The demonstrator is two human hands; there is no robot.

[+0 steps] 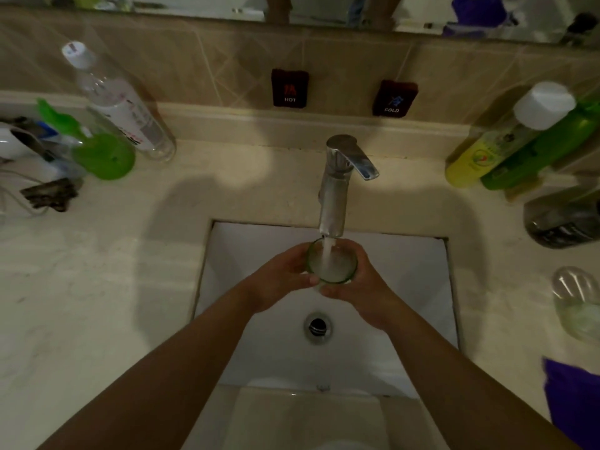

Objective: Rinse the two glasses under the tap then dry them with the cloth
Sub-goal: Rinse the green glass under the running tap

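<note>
**Glass held under running tap**

Over the white sink (pixel 406 319), upright and directly below the tap (pixel 334 190): one glass (pixel 331 264), green at the rim, taking a white stream of water straight into its mouth and holding frothy, cloudy water. Wrapped around it from either side: left hand (pixel 279 280), thumb across the near wall, and right hand (pixel 363 287), fingers curled round the far and right side. Both grasping the glass, thumbs nearly meeting at its front. Below, in the basin floor: a chrome drain (pixel 318 326).

On the counter's right edge: a second glass (pixel 578 303), clear and ribbed, apparently lying on its side with a pale greenish tint inside; contents not clear. Just nearer, at the frame's right border: a purple cloth (pixel 574 397).

On the wall behind the tap: two dark plaques, one reading HOT (pixel 290 89) with a red symbol, the other COLD (pixel 393 98) with a blue symbol.

Back left: a tall clear bottle (pixel 117 102) with a white cap, clear liquid inside, label print too blurred to read; beside it a green-bottomed container (pixel 104 155). Back right: a yellow bottle (pixel 487 151) with a white cap, label unreadable, touching a green bottle (pixel 545 147); nearer, a dark jar (pixel 561 219), contents indistinct.
</note>
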